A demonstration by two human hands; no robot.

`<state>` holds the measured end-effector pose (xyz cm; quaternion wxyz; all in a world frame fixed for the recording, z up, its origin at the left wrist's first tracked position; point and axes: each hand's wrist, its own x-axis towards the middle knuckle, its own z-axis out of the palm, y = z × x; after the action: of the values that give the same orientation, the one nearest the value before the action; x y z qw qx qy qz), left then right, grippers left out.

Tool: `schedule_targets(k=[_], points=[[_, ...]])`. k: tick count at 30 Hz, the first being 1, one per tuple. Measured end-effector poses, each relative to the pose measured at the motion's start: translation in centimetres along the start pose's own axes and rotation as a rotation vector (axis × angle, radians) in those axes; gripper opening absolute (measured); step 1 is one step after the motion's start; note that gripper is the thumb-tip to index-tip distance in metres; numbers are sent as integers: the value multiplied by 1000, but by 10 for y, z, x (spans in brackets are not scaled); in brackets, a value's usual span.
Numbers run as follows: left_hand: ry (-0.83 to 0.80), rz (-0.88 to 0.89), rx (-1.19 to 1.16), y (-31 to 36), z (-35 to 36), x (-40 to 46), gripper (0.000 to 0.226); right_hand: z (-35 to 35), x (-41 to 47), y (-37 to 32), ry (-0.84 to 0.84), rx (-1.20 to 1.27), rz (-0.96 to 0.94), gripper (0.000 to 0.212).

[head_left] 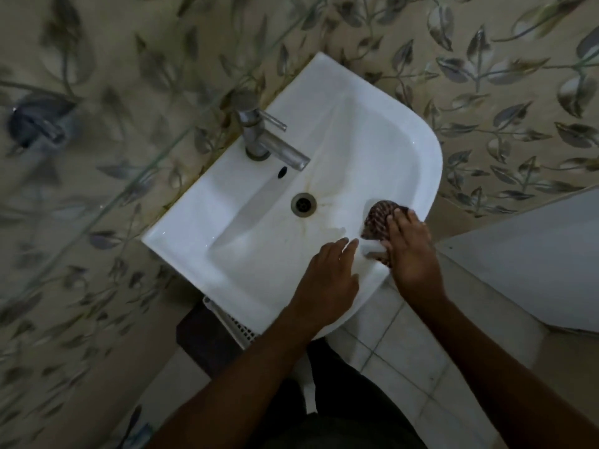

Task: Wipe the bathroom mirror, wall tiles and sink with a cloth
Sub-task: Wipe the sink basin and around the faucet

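The white ceramic sink (181, 244) juts out from the wall tiles (486, 102), which are beige with a grey leaf pattern, and brownish stains run out from its round metal drain (303, 204) across the basin. A dark brown cloth (377, 218) with a pale chequered weave lies bunched on the inside of the basin's front right wall, close under the rim, partly covered by the right hand (410, 251)

Home bathroom: white sink (201, 234), tap (259, 134), leaf-patterned tiles (486, 92).
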<state>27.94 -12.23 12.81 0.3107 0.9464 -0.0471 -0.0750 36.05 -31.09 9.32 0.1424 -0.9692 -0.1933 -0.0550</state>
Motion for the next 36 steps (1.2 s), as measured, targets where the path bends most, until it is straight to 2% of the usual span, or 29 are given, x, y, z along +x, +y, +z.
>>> schedule_targets(k=[2, 6, 10, 14, 16, 18, 20, 24, 26, 29, 31, 35, 36], points=[[13, -37, -59, 0, -1, -14, 65, 8, -32, -21, 33, 27, -98, 56], [79, -78, -63, -2, -12, -52, 66, 9, -48, -16, -28, 56, -222, 52], [191, -85, -12, -11, -16, -97, 55, 4, -26, -11, 9, 78, -85, 46], [324, -254, -47, -29, -19, -131, 44, 7, -58, -56, 61, 104, -42, 42], [372, -333, -56, -38, -24, -142, 42, 6, -85, -94, 6, 110, -34, 49], [402, -373, -60, -44, -30, -151, 41, 1, -106, -132, -136, 109, 2, 64], [424, -401, -72, -50, -36, -160, 40, -3, -118, -156, -243, 55, -47, 76], [462, -421, -52, -62, -38, -177, 37, -18, -88, -155, -340, 47, -214, 78], [459, -434, -47, -66, -37, -183, 39, -21, -71, -150, -427, 66, -289, 86], [438, -478, -66, -68, -36, -188, 42, -14, -70, -156, -444, 191, -382, 82], [433, -505, -69, -69, -37, -190, 42, -5, -73, -173, -468, 298, -349, 75], [444, -553, -99, -69, -45, -189, 42, 19, -75, -219, -508, 299, -236, 97], [460, -560, -93, -69, -50, -187, 40, 28, -73, -230, -489, 264, -245, 96]])
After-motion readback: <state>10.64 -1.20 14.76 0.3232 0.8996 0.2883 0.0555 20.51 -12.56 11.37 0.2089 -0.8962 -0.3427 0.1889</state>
